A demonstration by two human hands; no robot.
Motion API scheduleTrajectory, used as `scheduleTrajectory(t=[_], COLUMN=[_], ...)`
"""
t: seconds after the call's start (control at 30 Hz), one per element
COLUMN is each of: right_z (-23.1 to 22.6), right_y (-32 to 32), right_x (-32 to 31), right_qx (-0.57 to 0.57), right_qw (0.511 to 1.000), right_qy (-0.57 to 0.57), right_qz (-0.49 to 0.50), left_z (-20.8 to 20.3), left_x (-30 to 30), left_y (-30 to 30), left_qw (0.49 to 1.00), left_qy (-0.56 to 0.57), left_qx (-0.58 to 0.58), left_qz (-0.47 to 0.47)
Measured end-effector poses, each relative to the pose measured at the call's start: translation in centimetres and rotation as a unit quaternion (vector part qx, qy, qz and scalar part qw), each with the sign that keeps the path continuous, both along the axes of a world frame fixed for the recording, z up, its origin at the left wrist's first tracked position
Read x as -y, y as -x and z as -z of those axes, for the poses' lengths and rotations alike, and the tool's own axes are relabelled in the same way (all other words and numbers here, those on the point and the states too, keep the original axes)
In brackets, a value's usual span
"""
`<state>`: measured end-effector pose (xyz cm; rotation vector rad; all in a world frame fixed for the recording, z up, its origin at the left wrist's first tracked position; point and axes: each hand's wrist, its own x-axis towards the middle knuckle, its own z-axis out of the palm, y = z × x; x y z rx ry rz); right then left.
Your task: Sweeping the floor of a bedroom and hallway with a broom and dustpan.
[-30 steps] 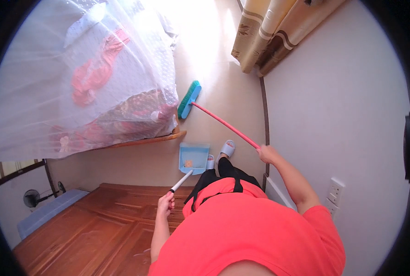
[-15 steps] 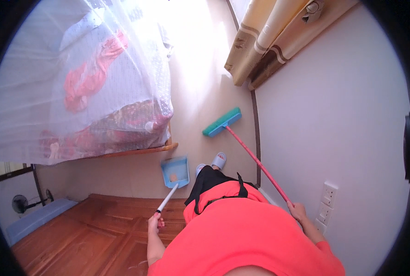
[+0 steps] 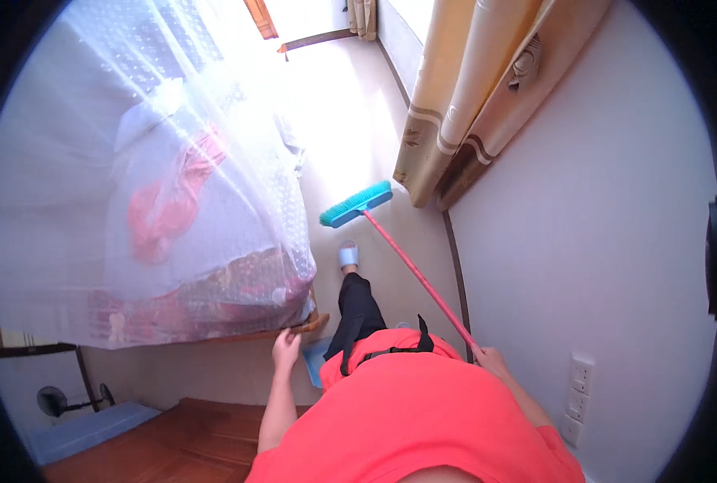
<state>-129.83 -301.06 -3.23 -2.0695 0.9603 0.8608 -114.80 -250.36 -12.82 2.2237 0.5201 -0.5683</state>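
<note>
My right hand (image 3: 492, 361) is wrapped round the upper end of the red handle of a broom (image 3: 415, 278). The broom's head, blue with teal bristles, is over the pale floor ahead of my forward foot. My left hand (image 3: 287, 351) is near the wooden bed corner, its fingers curled; whether it holds or touches anything is not clear. Just right of that hand, a light blue dustpan (image 3: 315, 359) lies partly hidden by my trousers and shirt. Its handle does not show.
On the left, a bed (image 3: 214, 282) stands under a sheer white net (image 3: 45, 201). Tan curtains (image 3: 447, 121) hang beside the white wall (image 3: 584, 217), which carries sockets (image 3: 577, 400). Brown wooden furniture (image 3: 181, 435) is at lower left, near a black fan (image 3: 53, 401).
I have stepped forward, one foot ahead. The broom head has moved forward and left. My left hand has risen toward the bed corner, and the dustpan's white handle no longer shows.
</note>
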Motion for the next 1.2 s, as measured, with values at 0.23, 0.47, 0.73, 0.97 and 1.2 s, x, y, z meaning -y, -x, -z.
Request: scheduleTrajectory(t=[0.23, 0.47, 0.73, 0.97, 1.2], right_z=[2.7, -1.9, -3.3, 7.4, 14.0], right_y=[-13.2, -26.0, -44.2, -68.9, -88.5], right_x=[-1.6, -5.6, -9.3, -9.9, -13.8], right_qx=[0.027, -0.066, -0.09, 0.056, 0.081], right_qw=[0.994, 0.992, 0.985, 0.996, 0.996], right_qy=[0.088, 0.107, 0.07, 0.066, -0.007], right_qz=[-0.057, 0.006, 0.128, 0.002, -0.039], left_z=[-0.5, -0.4, 2.6, 2.7, -11.6], left_x=[13.9, 17.9, 6.0, -36.3, -51.8], left_y=[-37.8, -73.8, -92.3, -84.2, -81.0], left_qw=[0.887, 0.751, 0.627, 0.592, 0.746], left_qy=[0.009, -0.27, -0.564, -0.707, -0.664], left_qx=[0.329, 0.396, 0.049, -0.037, 0.026], left_qz=[0.323, 0.454, 0.535, 0.386, 0.039])
